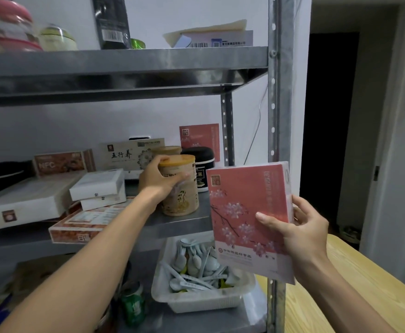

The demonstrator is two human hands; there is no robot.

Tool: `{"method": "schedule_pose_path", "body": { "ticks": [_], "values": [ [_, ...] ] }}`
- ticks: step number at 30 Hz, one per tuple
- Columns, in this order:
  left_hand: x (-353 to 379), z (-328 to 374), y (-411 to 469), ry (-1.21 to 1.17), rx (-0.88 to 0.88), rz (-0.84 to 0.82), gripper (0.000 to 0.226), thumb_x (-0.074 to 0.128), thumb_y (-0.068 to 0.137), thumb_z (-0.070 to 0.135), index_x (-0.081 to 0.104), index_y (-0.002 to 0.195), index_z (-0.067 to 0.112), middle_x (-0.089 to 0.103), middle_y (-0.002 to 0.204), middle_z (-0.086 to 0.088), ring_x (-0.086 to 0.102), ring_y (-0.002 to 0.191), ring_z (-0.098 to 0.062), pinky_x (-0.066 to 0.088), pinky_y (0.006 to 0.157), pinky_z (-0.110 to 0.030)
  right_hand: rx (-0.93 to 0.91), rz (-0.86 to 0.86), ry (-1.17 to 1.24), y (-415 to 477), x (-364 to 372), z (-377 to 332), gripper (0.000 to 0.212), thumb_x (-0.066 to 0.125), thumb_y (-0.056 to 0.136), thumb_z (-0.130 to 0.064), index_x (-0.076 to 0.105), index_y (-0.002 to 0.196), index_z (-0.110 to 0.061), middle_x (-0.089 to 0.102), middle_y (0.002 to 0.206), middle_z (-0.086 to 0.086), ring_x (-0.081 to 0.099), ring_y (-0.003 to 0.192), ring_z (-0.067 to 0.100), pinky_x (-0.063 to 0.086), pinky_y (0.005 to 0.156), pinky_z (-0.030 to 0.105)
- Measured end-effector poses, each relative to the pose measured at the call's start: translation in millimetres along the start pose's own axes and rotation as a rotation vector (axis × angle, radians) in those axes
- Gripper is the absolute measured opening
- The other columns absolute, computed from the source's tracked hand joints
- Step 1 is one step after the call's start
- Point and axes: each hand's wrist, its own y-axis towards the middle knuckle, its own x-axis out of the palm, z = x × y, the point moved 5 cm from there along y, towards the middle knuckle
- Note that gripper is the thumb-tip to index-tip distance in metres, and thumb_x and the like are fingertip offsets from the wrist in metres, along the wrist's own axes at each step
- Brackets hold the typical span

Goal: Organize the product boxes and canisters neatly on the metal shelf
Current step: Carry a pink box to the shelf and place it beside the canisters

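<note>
Two-handed sorting, midway by the look of it, with much left unsorted on the metal shelf [180, 224].

Left hand [159, 179]: curled round the tan canister [180, 191] just under its lid, thumb on the near side, fingers wrapped across the front. Canister upright on the shelf, close to the front edge.

Right hand [300, 227]: holding a pink box [247, 212] upright, thumb pressed across the front face, fingers curled behind the side. Off the shelf entirely, right of the tan canister and nearer the camera.

Step in hand, as a judgement: making room, moving the tan canister aside so the pink box can go in. Next move likely calls for keeping the canister level while shifting it toward its twin, without bumping the black canister [200, 164] just behind and to the right; then standing the pink box in the freed gap, squared to its neighbours.

Counted:
- Canisters: three. Two tan, counting the second tan canister [166, 150] directly behind the held one, plus one black.
- Pink boxes: two, counting the second pink box [199, 138] far behind, against the wall.
- White boxes: three, all left of the tan canister. Two small white boxes [98, 185] stacked, one large flat white box [28, 205] farther left.
- One orange flat box [76, 227], left and forward, at the shelf edge.
- One brown box [62, 163] and one cream box [129, 155], behind and left.
- Below the tan canister: one tray of spoons [201, 296], one green can [133, 306].
</note>
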Motion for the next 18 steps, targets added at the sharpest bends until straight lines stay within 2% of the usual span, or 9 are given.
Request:
{"method": "schedule_pose_path", "body": {
  "ticks": [2, 4, 7, 11, 14, 16, 18],
  "values": [
    [-2, 2, -1, 0.008, 0.011, -0.002, 0.065, 0.083, 0.071, 0.038, 0.052, 0.127, 0.025, 0.056, 0.123, 0.004, 0.048, 0.102, -0.013, 0.044, 0.082, -0.03, -0.01, 0.011, 0.018, 3, 7, -7, 0.052, 0.091, 0.061, -0.01, 0.067, 0.107, -0.021, 0.072, 0.085, -0.009, 0.071, 0.075, 0.003, 0.057, 0.058, 0.019],
    [-4, 4, 1, 0.025, 0.024, -0.001, 0.066, 0.082, 0.071, 0.041, 0.053, 0.128, 0.024, 0.056, 0.125, 0.003, 0.05, 0.103, -0.013, 0.046, 0.085, -0.031, -0.028, 0.028, 0.038, 6, 15, -15, 0.051, 0.091, 0.061, -0.009, 0.064, 0.101, -0.029, 0.07, 0.087, -0.011, 0.069, 0.073, -0.004, 0.055, 0.057, 0.016],
    [-8, 6, 4, 0.097, 0.076, -0.001, 0.07, 0.082, 0.067, 0.048, 0.055, 0.128, 0.025, 0.058, 0.127, 0.002, 0.055, 0.11, -0.018, 0.05, 0.094, -0.041, -0.054, 0.068, 0.055, 12, 26, -28, 0.052, 0.09, 0.064, -0.007, 0.056, 0.089, -0.038, 0.065, 0.086, -0.016, 0.065, 0.068, -0.012, 0.052, 0.056, 0.011],
    [-8, 10, 5, 0.182, 0.118, -0.039, 0.057, 0.079, 0.071, 0.049, 0.06, 0.121, 0.029, 0.055, 0.13, 0.007, 0.052, 0.114, -0.018, 0.048, 0.097, -0.043, -0.064, 0.106, 0.046, 22, 41, -39, 0.045, 0.09, 0.065, -0.009, 0.06, 0.083, -0.037, 0.069, 0.082, -0.012, 0.069, 0.069, -0.004, 0.055, 0.057, 0.017],
    [-8, 8, 6, 0.191, 0.12, -0.062, 0.059, 0.077, 0.073, 0.049, 0.059, 0.124, 0.028, 0.055, 0.131, 0.004, 0.055, 0.113, -0.019, 0.049, 0.096, -0.043, -0.062, 0.15, 0.05, 26, 49, -43, 0.044, 0.09, 0.065, -0.013, 0.065, 0.096, -0.032, 0.071, 0.088, -0.01, 0.07, 0.071, 0.001, 0.058, 0.061, 0.022],
    [-8, 7, 6, 0.194, 0.136, -0.074, 0.061, 0.077, 0.072, 0.051, 0.059, 0.125, 0.027, 0.054, 0.132, 0.003, 0.055, 0.113, -0.02, 0.049, 0.097, -0.044, -0.05, 0.175, 0.055, 28, 54, -47, 0.055, 0.091, 0.064, -0.015, 0.066, 0.113, -0.023, 0.073, 0.094, -0.007, 0.072, 0.076, 0.005, 0.061, 0.067, 0.027],
    [-9, 6, 5, 0.197, 0.15, -0.086, 0.064, 0.076, 0.07, 0.054, 0.059, 0.126, 0.027, 0.053, 0.132, 0.002, 0.054, 0.114, -0.02, 0.049, 0.097, -0.046, -0.021, 0.221, 0.067, 30, 56, -47, 0.061, 0.092, 0.063, -0.016, 0.066, 0.119, -0.019, 0.073, 0.097, -0.005, 0.073, 0.081, 0.011, 0.062, 0.072, 0.034]
  ]
}}
